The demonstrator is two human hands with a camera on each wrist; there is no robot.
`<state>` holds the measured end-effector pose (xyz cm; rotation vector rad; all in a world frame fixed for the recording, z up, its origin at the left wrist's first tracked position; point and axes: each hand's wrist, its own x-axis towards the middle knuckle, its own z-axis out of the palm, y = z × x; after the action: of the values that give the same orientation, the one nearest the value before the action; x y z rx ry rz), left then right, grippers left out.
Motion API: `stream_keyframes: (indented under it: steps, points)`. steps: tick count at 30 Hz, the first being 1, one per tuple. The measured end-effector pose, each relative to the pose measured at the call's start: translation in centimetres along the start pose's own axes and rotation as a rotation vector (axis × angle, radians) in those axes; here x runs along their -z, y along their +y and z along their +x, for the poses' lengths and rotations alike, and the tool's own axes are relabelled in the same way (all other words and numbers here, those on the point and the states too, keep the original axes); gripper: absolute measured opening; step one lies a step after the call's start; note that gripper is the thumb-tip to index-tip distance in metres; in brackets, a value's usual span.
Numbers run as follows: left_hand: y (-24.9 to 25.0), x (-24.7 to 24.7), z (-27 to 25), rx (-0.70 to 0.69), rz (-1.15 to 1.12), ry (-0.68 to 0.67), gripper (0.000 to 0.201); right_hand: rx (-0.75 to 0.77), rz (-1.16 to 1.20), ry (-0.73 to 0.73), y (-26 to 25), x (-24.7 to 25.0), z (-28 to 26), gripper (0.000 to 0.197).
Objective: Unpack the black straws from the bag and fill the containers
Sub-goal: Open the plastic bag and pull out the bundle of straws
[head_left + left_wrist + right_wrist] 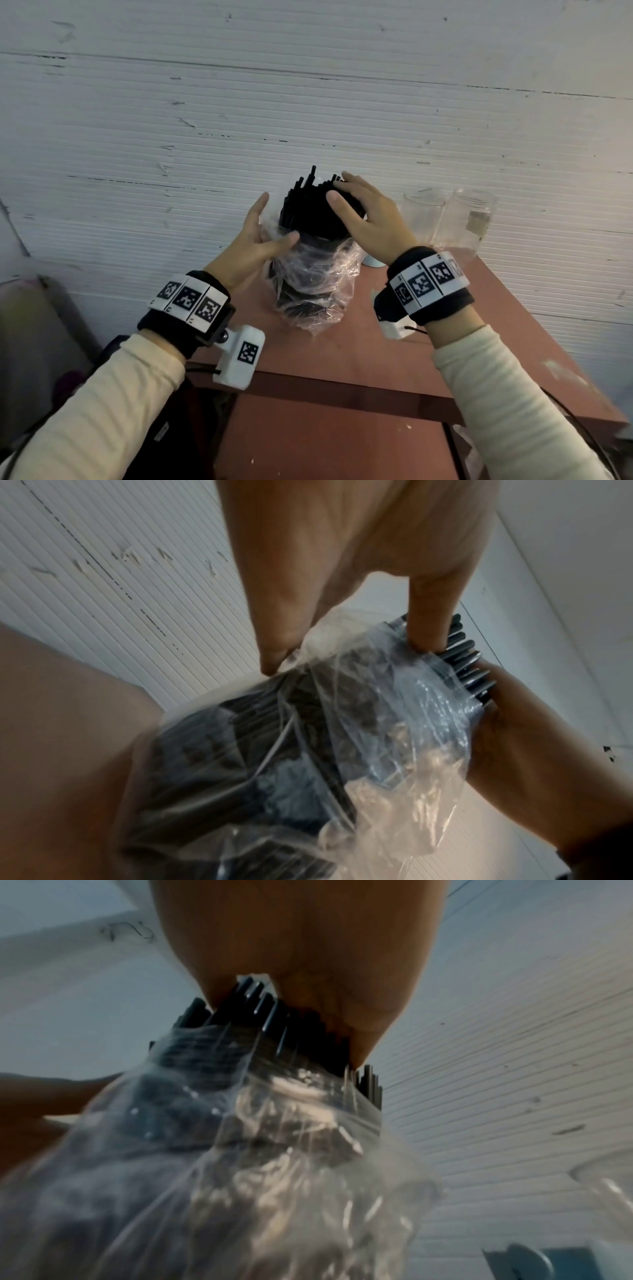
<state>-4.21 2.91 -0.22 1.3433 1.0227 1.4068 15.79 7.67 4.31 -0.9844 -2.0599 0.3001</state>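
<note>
A clear plastic bag (313,291) packed with black straws (308,205) stands upright on the reddish-brown table (394,349). My left hand (277,219) grips the bag's upper left side, thumb in front and fingers behind. The left wrist view shows a fingertip pinching the crumpled bag (342,737) at its rim. My right hand (342,188) lies over the straw tops, thumb on the near side and fingers curled over the far side. In the right wrist view the straws (260,1015) stick out of the bag under my palm. Two clear containers (424,212) (469,219) stand to the right.
A ribbed white wall (308,102) rises directly behind the table. A small pale object (371,262) sits half hidden behind my right wrist. The table's front edge (325,387) drops to a lower shelf. Dim clutter lies at the lower left.
</note>
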Motion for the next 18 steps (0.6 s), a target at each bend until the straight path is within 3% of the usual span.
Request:
stream_keyframes:
  steps: [3,8,14,18]
  points:
    - [-0.1,-0.3,-0.2,-0.020,-0.091,0.009,0.082,0.025,-0.027,0.029,-0.8,0.5,0.6,0.062]
    - [-1.3,-0.4,-0.2,0.000,0.005,0.011,0.088,0.030,-0.155,-0.015,-1.7,0.5,0.6,0.067]
    - [-1.7,-1.0,-0.2,-0.047,0.091,0.095,0.056,0.221,-0.295,-0.201,-1.4,0.8,0.3,0.045]
    - [-1.5,-1.2,0.0,-0.115,0.090,0.197,0.047,0.251,-0.303,-0.236,-1.2,1.2,0.3,0.048]
